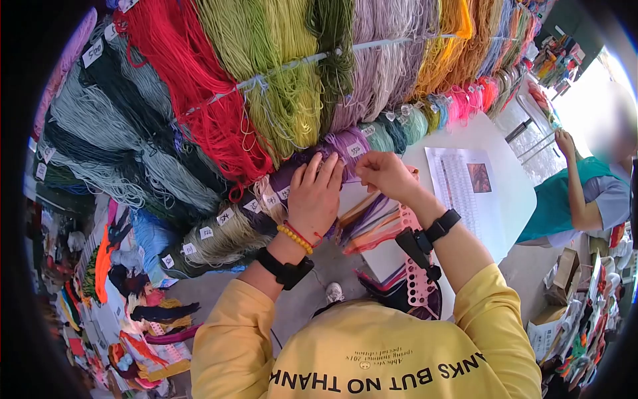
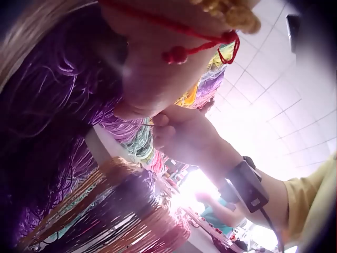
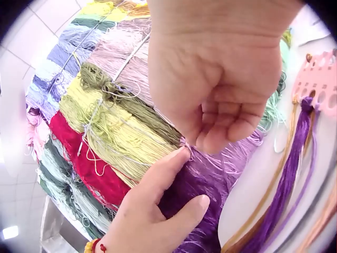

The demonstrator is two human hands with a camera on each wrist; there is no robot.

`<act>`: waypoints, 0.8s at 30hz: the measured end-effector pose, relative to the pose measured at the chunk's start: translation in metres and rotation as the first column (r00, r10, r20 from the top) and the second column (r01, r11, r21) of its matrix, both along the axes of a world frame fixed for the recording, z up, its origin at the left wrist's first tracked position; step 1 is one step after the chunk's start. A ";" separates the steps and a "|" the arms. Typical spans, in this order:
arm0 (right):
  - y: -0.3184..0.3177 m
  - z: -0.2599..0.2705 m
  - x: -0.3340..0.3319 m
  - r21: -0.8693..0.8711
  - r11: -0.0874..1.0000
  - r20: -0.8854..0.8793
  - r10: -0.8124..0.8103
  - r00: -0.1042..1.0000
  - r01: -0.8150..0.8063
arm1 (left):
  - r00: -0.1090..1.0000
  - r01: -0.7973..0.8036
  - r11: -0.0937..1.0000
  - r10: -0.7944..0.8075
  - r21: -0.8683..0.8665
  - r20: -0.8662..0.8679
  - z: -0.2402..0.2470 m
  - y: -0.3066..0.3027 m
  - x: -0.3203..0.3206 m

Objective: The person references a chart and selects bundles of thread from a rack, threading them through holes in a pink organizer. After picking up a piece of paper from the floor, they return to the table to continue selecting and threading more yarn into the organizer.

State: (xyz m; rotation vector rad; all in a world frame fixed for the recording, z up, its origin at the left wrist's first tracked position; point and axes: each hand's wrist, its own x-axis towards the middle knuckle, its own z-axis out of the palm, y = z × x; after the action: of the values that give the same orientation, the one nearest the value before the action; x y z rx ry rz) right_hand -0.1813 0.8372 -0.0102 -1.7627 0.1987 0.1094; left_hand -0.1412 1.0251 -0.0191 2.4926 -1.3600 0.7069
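My left hand [image 1: 316, 199] lies over a dark purple thread bundle [image 3: 197, 184], its fingers reaching forward and its thumb apart. In the right wrist view, its index fingertip touches the bundle near a lighter purple skein [image 3: 239, 155]. Close beside it, my right hand [image 1: 385, 174] has its fingers curled. A thin strand [image 2: 139, 124] runs from the purple threads into its pinched thumb and fingers in the left wrist view. Below the hands, a pink holed card [image 1: 417, 289] carries cut threads in several colours, among them a purple hank [image 3: 297, 126].
Red skeins [image 1: 193, 86], green skeins [image 1: 266, 80] and other colours hang in a row above, with numbered tags along the bundles below. A printed sheet [image 1: 452, 179] lies on the white table [image 1: 518, 206]. Another person [image 1: 578, 193] stands at the right. Boxes [image 1: 558, 292] sit on the floor.
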 end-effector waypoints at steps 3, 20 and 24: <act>-0.005 0.011 -0.012 -0.021 1.000 0.003 0.001 1.000 -0.001 | 1.000 -0.014 1.000 0.014 0.008 -0.002 -0.002 0.000 0.000; -0.236 0.105 -0.363 0.732 0.677 0.585 -0.680 0.443 0.073 | 0.997 -0.005 1.000 0.006 0.024 -0.077 0.010 -0.004 -0.006; -0.353 0.095 -0.512 0.411 0.306 0.574 -0.818 0.016 0.859 | 0.988 0.062 0.994 -0.074 -0.088 -0.135 0.022 -0.006 -0.016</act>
State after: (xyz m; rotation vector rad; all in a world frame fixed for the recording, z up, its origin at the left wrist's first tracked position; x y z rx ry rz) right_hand -0.6936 0.4838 0.0844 -1.2926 0.6699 -1.5373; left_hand -0.1568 1.0195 0.0029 2.3702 -1.3308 0.5546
